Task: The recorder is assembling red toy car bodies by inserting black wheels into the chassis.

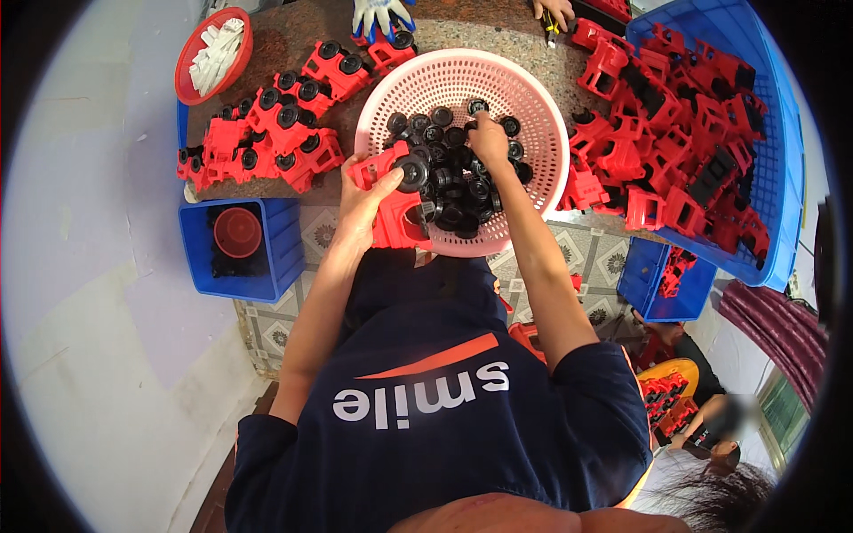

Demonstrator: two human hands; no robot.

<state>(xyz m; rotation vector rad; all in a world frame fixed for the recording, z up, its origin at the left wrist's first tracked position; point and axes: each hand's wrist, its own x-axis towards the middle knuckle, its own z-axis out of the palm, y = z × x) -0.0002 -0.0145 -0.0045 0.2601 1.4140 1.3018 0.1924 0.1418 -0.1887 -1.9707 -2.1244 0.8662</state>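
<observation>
My left hand (359, 206) is closed around a red plastic toy truck body (397, 222), its thumb lying beside a black wheel (411, 173) on the truck. The truck is held over the left rim of a pink perforated basket (551, 151). Loose black toy wheels (451, 188) lie heaped inside that basket. Reaching into the basket from the right, my right hand (488, 142) has its fingers bent together at a black wheel (478, 107) near the far side of the heap. Whether that wheel is gripped or only touched is hard to see.
Red trucks with black wheels (289, 115) crowd the table's left. A large blue crate (786, 178) of red truck bodies (631, 151) stands right. A red bowl (182, 75) holds white pieces. A gloved hand (380, 16) and another hand (555, 11) are across the table. Blue bins (284, 240) stand below.
</observation>
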